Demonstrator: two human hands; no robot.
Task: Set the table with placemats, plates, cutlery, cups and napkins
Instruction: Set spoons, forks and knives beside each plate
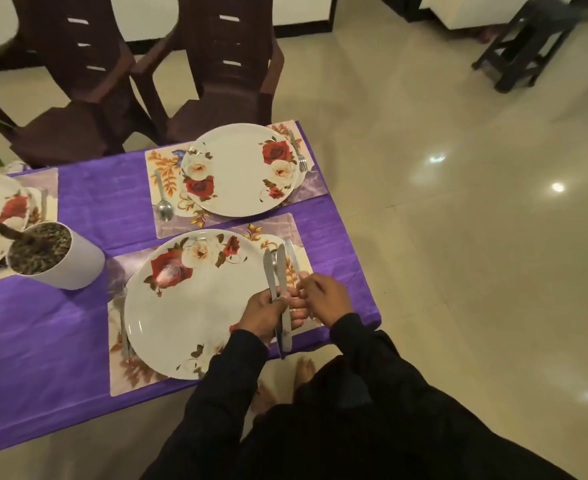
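Bare purple counter [43, 341] lies open left of the near plate [188, 306]. The white plant pot [60, 258] blocks the way beyond it. Two chairs [216, 81] crowd the far edge.

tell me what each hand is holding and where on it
The left hand grips two table knives together around mid-handle, blades pointing away. The right hand pinches the handle end of a third knife lying on the placemat.

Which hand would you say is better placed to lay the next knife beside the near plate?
Probably the right hand: it pinches one knife above the placemat; the left hand grips the others.
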